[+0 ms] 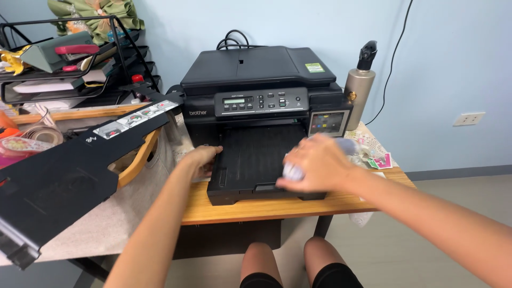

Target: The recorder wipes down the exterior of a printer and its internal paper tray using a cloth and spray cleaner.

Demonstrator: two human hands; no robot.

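1 black printer on wooden desk, its paper tray pulled out toward the person. Left hand rests on tray's left edge, fingers curled over it. Right hand over tray's right side, fingers bent round a wad of white paper/cloth, blurred so can't tell which. 1 loose black tray cover lies well left of both hands. 1 metal bottle just right of printer

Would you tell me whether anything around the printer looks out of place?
Yes: a long black panel lies loose and askew on the table left of the printer, overhanging the edge. The paper tray is pulled out.
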